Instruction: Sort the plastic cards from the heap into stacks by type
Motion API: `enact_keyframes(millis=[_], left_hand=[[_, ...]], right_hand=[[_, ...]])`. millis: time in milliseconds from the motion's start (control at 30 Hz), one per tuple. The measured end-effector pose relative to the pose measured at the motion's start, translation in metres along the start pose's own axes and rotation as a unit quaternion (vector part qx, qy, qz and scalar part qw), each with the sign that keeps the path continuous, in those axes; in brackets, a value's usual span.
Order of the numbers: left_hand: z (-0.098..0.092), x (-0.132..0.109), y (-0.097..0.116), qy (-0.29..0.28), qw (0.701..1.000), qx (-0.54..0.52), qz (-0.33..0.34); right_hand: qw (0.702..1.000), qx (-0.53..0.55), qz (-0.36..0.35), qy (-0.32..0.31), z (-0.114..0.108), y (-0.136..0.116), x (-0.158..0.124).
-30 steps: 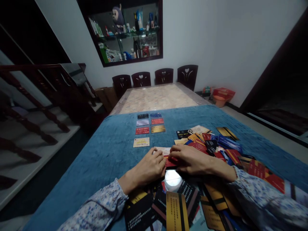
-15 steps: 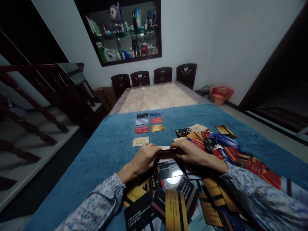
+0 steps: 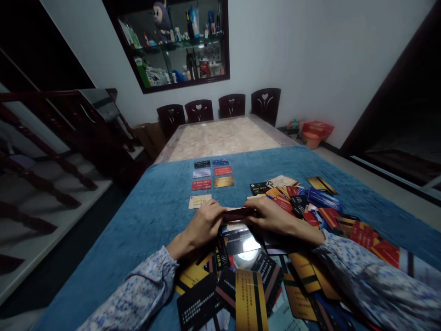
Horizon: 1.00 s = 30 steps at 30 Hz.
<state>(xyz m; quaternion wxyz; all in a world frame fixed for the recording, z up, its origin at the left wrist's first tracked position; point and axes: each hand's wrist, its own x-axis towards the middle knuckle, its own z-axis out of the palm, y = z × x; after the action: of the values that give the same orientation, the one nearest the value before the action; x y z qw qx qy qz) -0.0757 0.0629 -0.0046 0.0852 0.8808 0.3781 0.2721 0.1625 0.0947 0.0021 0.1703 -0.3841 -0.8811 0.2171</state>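
Observation:
A dark red card (image 3: 236,214) is gripped by its two ends between my hands, tilted so mostly its narrow face shows. My left hand (image 3: 206,223) pinches the left end, and my right hand (image 3: 270,215) pinches the right end. Below them lies a heap of cards, with a shiny black card (image 3: 241,241), a gold card (image 3: 251,299) and a black card (image 3: 199,301) on top. Beyond my left hand, cards lie in two columns, including a cream card (image 3: 200,201), a red card (image 3: 201,185) and a gold card (image 3: 223,181).
Another loose pile of cards, with a blue card (image 3: 324,198) among them, spreads to the right. A blue cloth (image 3: 144,230) covers the near part of the table (image 3: 220,135). Dark chairs (image 3: 232,105) stand at its far end. Stair railings (image 3: 41,170) are at left.
The card between my hands has tilted, so more of its dark red face shows. Both hands keep nearly the same place, and the whole view has shifted slightly.

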Motion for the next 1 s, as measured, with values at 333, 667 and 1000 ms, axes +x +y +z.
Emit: enact_keyframes(millis=[333,667,1000], left_hand=[[0.001,0.003,0.012,0.076,0.997,-0.033,-0.012],[-0.002,0.004,0.038,0.137,0.989,-0.047,-0.001],[0.007,-0.001,0.029,0.127,0.991,-0.050,0.005]], right_hand=[[0.982,0.045,-0.094,0.156,-0.011,-0.008,-0.004],[0.967,-0.100,-0.182,0.146,-0.008,-0.016,-0.007],[0.967,-0.137,-0.177,0.123,0.002,-0.015,-0.006]])
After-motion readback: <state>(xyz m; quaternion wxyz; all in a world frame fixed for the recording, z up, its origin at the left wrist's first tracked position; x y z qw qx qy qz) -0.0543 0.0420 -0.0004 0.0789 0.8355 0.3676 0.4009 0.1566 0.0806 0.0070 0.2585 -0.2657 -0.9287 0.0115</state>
